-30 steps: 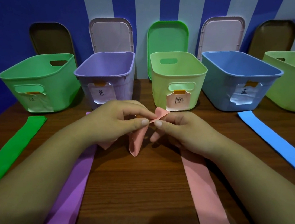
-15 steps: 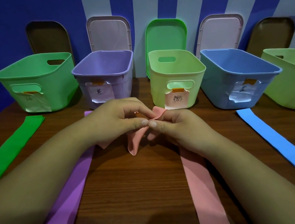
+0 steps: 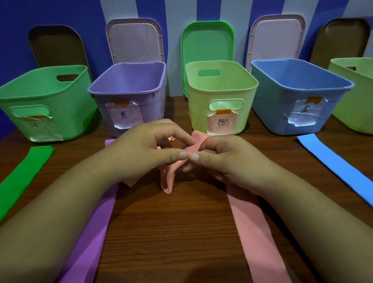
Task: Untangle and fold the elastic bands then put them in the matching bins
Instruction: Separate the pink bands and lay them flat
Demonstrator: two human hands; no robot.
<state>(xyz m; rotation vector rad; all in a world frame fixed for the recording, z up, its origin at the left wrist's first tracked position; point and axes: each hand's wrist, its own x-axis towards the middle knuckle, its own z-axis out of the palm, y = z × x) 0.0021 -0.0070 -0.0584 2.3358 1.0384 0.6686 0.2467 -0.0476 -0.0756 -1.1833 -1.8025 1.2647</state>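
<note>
A pink elastic band [image 3: 256, 237] lies on the wooden table [image 3: 169, 239], its far end twisted into a knot between both hands. My left hand [image 3: 147, 151] and my right hand [image 3: 227, 162] pinch that knotted end with thumbs and forefingers touching. A loose pink loop [image 3: 167, 178] hangs below the fingers. A purple band [image 3: 91, 235] runs under my left forearm. A green band [image 3: 5, 192] lies at the left, a blue band [image 3: 349, 176] at the right. Behind stand the green bin [image 3: 43, 104], purple bin [image 3: 128, 88], light green bin with a pink label [image 3: 218, 98] and blue bin [image 3: 297, 96].
Another light green bin [image 3: 369, 94] stands at the far right. Several lids lean against the striped wall behind the bins, among them a green lid [image 3: 206, 48]. The table's near edge runs just below my forearms.
Both hands have stayed at the knot, fingers shifting slightly on the pink band. The view has tilted a little.
</note>
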